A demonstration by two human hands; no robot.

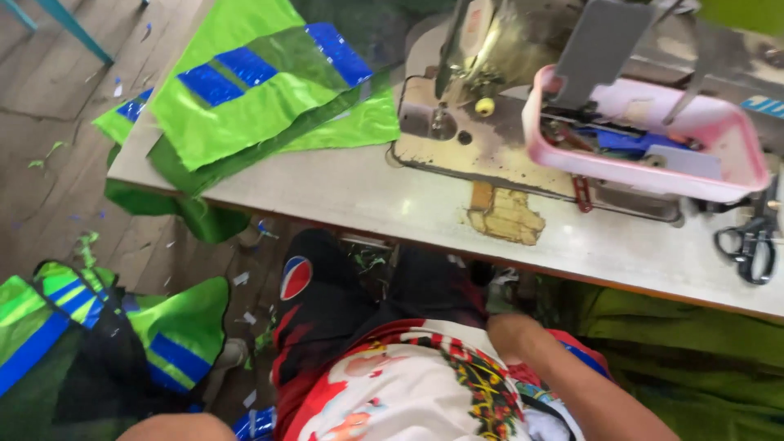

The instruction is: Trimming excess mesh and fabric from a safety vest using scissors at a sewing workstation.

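The right hand (510, 331) is seen low in the head view, resting against the lap at the hem of the printed shirt (425, 392), with its forearm running off toward 5 o'clock; whether its fingers are curled or spread cannot be told, since only the back of the hand is shown. The left hand itself is not shown; only a bare patch of limb, possibly the left arm, is glimpsed at the bottom edge toward 7 o'clock, so its state cannot be told either. Nothing is held by the visible hand. The stack of green fabric pieces with blue stripes (253, 90) is laid on the far left corner of the sewing table (367, 196), at about 11 o'clock from the right hand and well apart from it, with its long axis running from 8 o'clock to 2 o'clock and one end draped over the table edge. More green striped pieces (171, 335) are heaped on the floor at 9 o'clock, nearer to the left side than to the right hand. The sewing machine (474, 106) stands at 12 o'clock, a pink tray (653, 163) at 1 o'clock, and black scissors (751, 241) at 2 o'clock on the table.
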